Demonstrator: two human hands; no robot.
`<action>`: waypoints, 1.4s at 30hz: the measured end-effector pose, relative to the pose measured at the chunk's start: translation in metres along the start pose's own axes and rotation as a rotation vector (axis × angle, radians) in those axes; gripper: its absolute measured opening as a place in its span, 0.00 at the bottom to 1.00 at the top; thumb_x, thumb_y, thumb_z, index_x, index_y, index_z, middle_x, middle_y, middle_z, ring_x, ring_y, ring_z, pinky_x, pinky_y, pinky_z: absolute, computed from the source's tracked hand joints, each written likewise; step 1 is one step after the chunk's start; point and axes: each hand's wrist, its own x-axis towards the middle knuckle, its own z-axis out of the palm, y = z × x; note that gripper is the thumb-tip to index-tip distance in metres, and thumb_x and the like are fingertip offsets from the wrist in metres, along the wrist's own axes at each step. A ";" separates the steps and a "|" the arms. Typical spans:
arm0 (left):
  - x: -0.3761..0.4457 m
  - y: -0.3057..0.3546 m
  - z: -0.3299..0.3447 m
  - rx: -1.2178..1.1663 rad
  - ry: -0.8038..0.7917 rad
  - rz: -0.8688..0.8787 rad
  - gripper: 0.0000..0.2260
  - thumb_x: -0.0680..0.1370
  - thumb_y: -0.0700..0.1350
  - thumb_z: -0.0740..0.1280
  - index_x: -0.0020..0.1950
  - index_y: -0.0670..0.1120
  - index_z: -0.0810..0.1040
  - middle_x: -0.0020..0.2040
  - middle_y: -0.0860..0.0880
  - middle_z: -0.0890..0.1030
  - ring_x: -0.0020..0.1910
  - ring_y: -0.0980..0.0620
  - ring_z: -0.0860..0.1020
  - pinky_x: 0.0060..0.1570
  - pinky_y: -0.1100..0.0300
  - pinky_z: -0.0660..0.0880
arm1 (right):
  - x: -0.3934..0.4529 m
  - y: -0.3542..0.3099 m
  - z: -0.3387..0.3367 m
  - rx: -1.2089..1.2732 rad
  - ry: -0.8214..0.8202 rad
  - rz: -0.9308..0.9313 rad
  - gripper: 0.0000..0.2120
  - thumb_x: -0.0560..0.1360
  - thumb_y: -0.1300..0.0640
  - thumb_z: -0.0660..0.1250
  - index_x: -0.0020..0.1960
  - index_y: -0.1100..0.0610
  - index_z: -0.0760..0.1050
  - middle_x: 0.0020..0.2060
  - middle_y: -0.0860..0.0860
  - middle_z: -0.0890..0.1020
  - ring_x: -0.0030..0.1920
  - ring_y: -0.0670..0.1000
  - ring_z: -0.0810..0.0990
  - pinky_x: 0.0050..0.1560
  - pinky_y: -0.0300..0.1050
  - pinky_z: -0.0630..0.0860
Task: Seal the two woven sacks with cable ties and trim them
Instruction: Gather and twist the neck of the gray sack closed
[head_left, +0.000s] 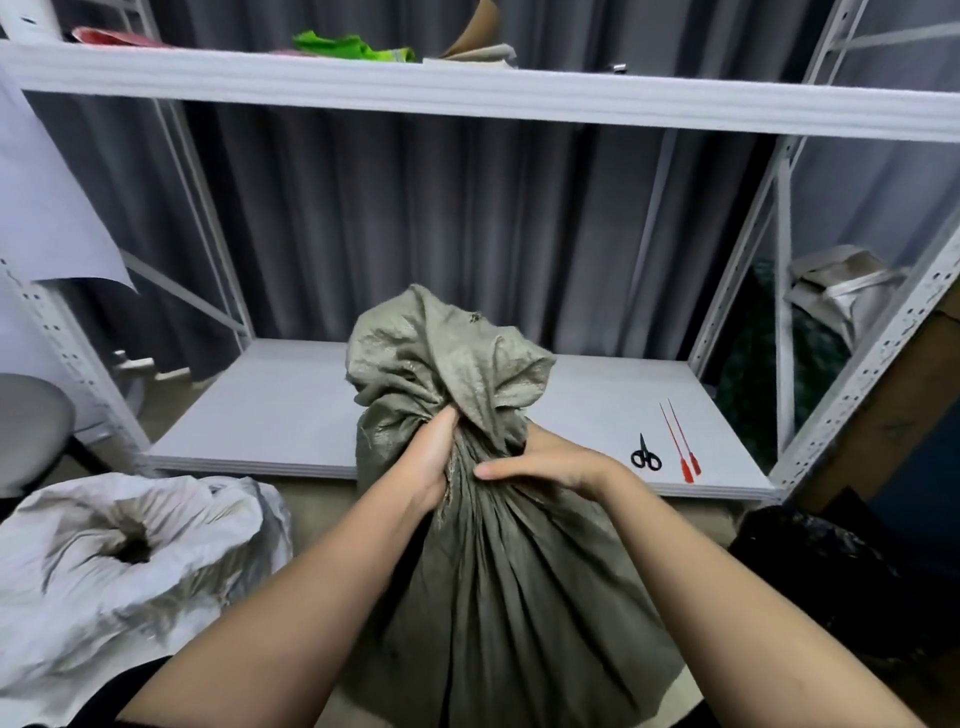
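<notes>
Gripping sack neck (470, 447), both hands' fingers (441, 441).

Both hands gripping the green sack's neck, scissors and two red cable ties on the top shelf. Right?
Not quite. The head view shows the scissors and two red cable ties on the bottom shelf. Left hand and right hand do grip the green sack's neck.

Green sack (493, 597) base below the bottom edge, its neck hidden inside left hand (434, 467)

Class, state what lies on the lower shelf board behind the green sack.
Black scissors and two red cable ties lie on the shelf board; the green sack hides the middle.
</notes>
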 end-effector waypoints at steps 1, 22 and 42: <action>-0.001 0.002 0.001 0.024 0.003 0.020 0.17 0.80 0.48 0.58 0.58 0.38 0.79 0.54 0.40 0.82 0.51 0.45 0.82 0.55 0.54 0.77 | 0.004 -0.004 0.006 0.004 0.023 -0.053 0.29 0.67 0.52 0.77 0.65 0.50 0.70 0.58 0.42 0.78 0.58 0.41 0.76 0.64 0.35 0.70; 0.005 -0.026 -0.047 1.277 -0.224 0.085 0.47 0.59 0.58 0.72 0.73 0.45 0.58 0.72 0.46 0.67 0.69 0.51 0.67 0.72 0.54 0.62 | 0.033 0.006 0.040 0.793 0.452 -0.012 0.13 0.73 0.58 0.70 0.56 0.61 0.80 0.52 0.53 0.84 0.53 0.52 0.82 0.62 0.49 0.75; 0.052 -0.057 -0.049 0.775 0.009 0.214 0.24 0.70 0.41 0.74 0.64 0.41 0.73 0.60 0.50 0.78 0.58 0.56 0.76 0.57 0.72 0.71 | 0.051 -0.006 -0.008 0.315 -0.009 0.232 0.20 0.74 0.45 0.67 0.60 0.56 0.78 0.55 0.50 0.83 0.52 0.46 0.81 0.50 0.37 0.77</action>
